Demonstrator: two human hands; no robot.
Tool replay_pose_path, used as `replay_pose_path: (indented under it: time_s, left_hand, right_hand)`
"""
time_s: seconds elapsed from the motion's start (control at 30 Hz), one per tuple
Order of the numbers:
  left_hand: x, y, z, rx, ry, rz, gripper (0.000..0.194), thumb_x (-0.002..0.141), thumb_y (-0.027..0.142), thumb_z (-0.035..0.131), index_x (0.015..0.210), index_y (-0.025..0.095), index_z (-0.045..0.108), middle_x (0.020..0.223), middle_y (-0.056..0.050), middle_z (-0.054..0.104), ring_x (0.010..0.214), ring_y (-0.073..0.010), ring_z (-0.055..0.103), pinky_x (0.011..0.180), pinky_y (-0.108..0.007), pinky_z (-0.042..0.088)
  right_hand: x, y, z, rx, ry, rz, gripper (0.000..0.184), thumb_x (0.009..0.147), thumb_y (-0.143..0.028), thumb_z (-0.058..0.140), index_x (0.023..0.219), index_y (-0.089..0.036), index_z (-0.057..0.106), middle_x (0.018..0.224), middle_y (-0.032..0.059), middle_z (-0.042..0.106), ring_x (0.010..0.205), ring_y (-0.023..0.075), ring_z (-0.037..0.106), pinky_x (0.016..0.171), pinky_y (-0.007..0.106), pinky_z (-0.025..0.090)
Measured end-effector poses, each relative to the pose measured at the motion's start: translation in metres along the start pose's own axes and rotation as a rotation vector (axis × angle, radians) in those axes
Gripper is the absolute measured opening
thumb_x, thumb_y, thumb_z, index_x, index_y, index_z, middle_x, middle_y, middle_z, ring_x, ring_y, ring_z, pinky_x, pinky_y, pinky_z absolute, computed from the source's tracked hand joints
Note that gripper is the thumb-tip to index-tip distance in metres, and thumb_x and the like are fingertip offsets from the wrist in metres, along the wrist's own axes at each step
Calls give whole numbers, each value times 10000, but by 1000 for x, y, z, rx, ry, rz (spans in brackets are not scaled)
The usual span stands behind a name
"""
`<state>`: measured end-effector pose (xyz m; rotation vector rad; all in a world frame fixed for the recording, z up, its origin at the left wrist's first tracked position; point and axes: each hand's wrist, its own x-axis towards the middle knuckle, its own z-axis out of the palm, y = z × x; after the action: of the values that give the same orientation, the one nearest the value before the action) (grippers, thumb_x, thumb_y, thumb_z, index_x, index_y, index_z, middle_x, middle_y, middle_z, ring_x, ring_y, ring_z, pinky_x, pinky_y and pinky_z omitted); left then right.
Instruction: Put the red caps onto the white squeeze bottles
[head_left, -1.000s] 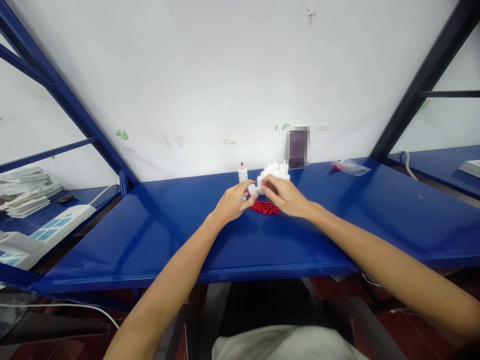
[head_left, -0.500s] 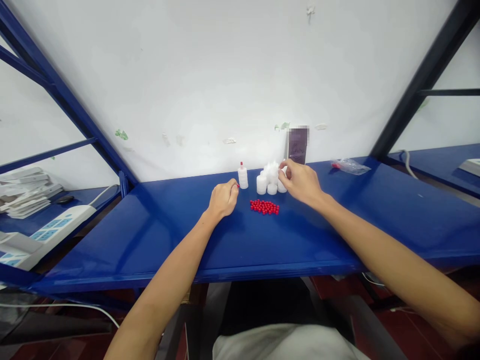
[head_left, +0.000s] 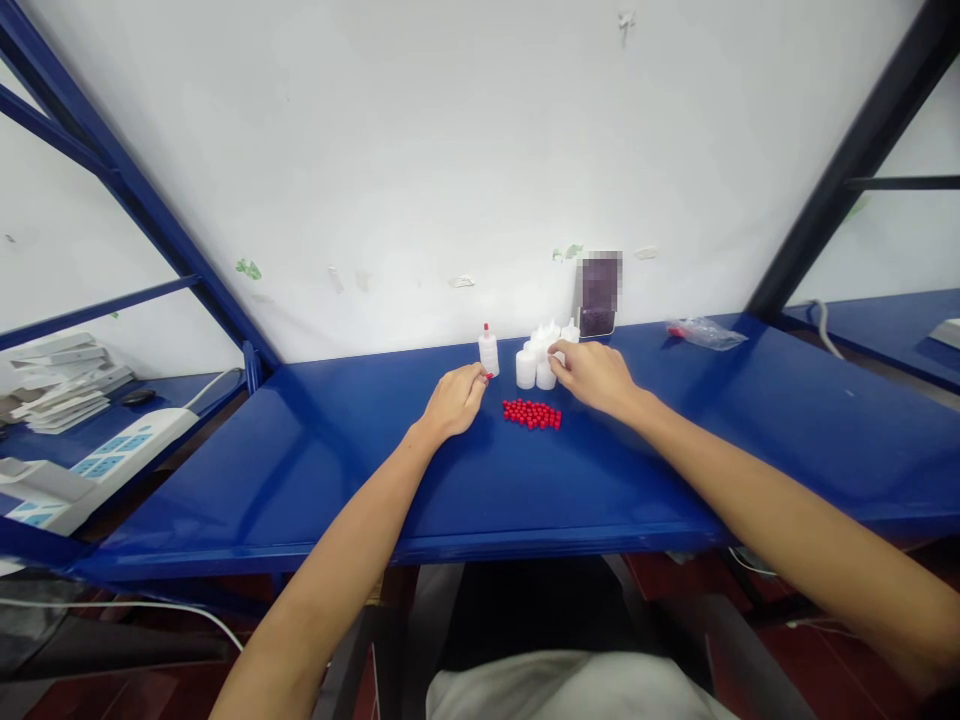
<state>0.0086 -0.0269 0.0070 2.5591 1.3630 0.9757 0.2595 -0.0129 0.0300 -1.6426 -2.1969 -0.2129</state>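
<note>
My left hand (head_left: pixel 454 400) is closed in a pinch around a small red cap (head_left: pixel 490 376), just in front of a white squeeze bottle (head_left: pixel 488 352) that stands upright with a red tip. To the right, several white squeeze bottles (head_left: pixel 526 370) with pointed nozzles stand close together. At the front right of this cluster, my right hand (head_left: pixel 596 375) has its thumb and forefinger pinched at the top of a white bottle (head_left: pixel 546 374); the fingers partly hide the grip. Between the hands and nearer me lies a patch of red caps (head_left: pixel 532 414).
The blue table (head_left: pixel 322 480) meets a white wall. A dark, blurred rectangular object (head_left: pixel 598 300) leans there behind the bottles. Further right lies a clear plastic bag (head_left: pixel 709 334) with something red inside. A power strip (head_left: pixel 127 455) is at the left beyond the blue frame.
My hands have parted from where they met over the red caps. The left moved slightly left and now shows a red cap; the right moved right to the white bottles.
</note>
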Motion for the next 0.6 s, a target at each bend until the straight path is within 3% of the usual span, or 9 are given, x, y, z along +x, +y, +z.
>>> replay_pose_path:
  time_s: [0.13,0.3,0.47,0.6]
  left_hand:
    - [-1,4,-2,-9,-13,11,256,932,233,324,828,178,552,784,-35,615,712,-180,552,691,-301,391]
    - [-2,23,-2,-107,-88,106,223,919,224,349,841,166,550,794,-36,612,729,-175,549,704,-295,396]
    - [-4,33,-1,-275,-168,157,225,899,209,350,807,150,547,744,-17,583,675,-149,513,682,-279,394]
    - [-6,31,-2,-398,-221,138,284,875,191,325,754,141,578,676,-2,567,617,-131,502,636,-261,396]
  right_hand:
    - [-4,-3,-3,103,72,-59,331,959,-323,411,1156,-208,651,833,67,729,760,240,646,616,298,331]
    - [-16,-18,-7,377,0,-394,307,982,-422,431,1110,-198,597,746,11,647,643,160,559,623,267,356]
    - [-21,-31,-4,370,-48,-592,296,1013,-422,379,1009,-186,558,894,52,621,714,162,539,636,272,362]
    - [-24,-37,-5,373,-86,-659,314,1034,-371,310,935,-185,543,863,54,601,701,165,524,628,280,351]
